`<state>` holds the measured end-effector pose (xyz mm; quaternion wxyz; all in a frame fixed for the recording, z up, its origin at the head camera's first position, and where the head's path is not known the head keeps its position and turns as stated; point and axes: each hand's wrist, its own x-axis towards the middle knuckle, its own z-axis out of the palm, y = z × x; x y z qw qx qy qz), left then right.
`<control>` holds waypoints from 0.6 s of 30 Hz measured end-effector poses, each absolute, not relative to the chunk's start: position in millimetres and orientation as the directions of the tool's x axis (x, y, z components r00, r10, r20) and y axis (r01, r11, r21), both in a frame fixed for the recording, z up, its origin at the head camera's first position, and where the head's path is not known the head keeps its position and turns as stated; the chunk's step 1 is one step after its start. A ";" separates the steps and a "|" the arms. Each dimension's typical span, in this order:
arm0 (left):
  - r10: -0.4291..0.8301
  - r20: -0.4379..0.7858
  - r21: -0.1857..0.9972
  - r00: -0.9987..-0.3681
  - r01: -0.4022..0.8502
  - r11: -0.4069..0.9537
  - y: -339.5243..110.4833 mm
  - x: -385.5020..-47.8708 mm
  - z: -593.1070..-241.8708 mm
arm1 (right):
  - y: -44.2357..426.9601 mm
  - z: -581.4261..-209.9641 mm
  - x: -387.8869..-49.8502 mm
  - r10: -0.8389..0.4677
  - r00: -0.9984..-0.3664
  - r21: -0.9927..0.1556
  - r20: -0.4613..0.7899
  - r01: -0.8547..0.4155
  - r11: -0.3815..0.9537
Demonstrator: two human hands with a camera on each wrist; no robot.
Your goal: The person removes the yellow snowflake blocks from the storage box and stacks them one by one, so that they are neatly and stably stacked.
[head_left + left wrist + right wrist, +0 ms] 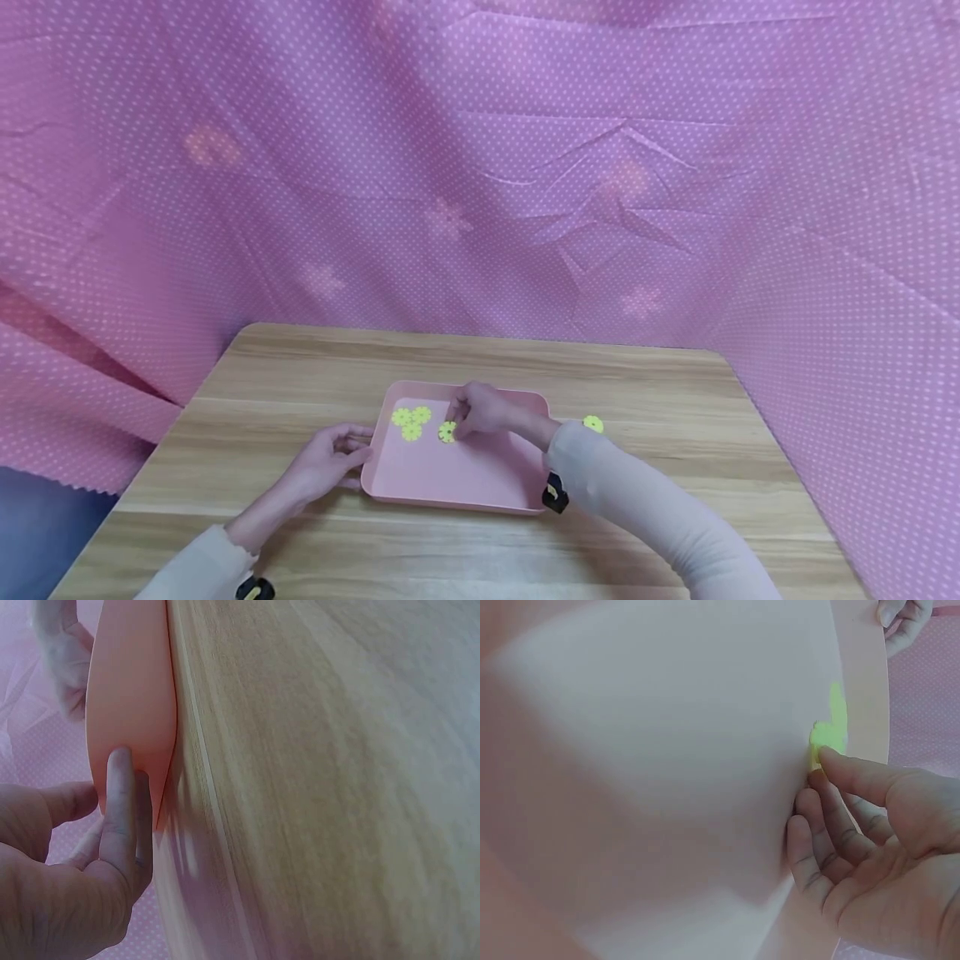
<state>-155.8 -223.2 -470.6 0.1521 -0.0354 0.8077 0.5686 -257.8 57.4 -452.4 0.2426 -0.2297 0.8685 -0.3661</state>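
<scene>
A pink rectangular tray [457,479] lies on the table. My left hand [326,458] holds its left edge, thumb at the rim and fingers against the outer wall [131,690]. Inside the tray, my right hand [486,408] pinches a yellow notched interlocking disc [446,432] between thumb and fingertips, low over the tray floor. Close to the tray's far left corner, three similar yellow discs [412,432] lie in a tight cluster. The right wrist view shows the pinched disc [821,739] overlapping other yellow behind it, so contact between them cannot be told.
Another yellow disc [592,423] lies on the wooden table [645,392] to the right of the tray, just beyond the right forearm. Pink dotted cloth [480,208] hangs behind and beside the table. Each wrist carries a small black device [555,493].
</scene>
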 end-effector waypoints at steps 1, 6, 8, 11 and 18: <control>0.114 -0.289 0.907 -0.951 -0.233 0.351 -223.2 -156.0 -470.7 | 58.3 -452.0 -257.9 -0.576 -0.775 -0.750 -0.260 -0.214 0.626; 0.108 -0.294 0.905 -0.950 -0.240 0.352 -222.8 -156.3 -470.7 | 63.8 -450.3 -259.9 -0.588 -0.769 -0.743 -0.249 -0.237 0.625; 0.110 -0.292 0.906 -0.950 -0.238 0.349 -222.7 -156.6 -471.1 | 66.7 -449.5 -261.0 -0.592 -0.770 -0.737 -0.236 -0.255 0.626; 0.115 -0.285 0.910 -0.952 -0.231 0.345 -222.3 -156.6 -470.8 | 70.8 -447.0 -262.1 -0.592 -0.774 -0.738 -0.224 -0.262 0.622; 0.107 -0.286 0.908 -0.952 -0.234 0.346 -220.6 -155.0 -469.1 | 83.3 -437.0 -259.2 -0.578 -0.788 -0.789 -0.214 -0.210 0.578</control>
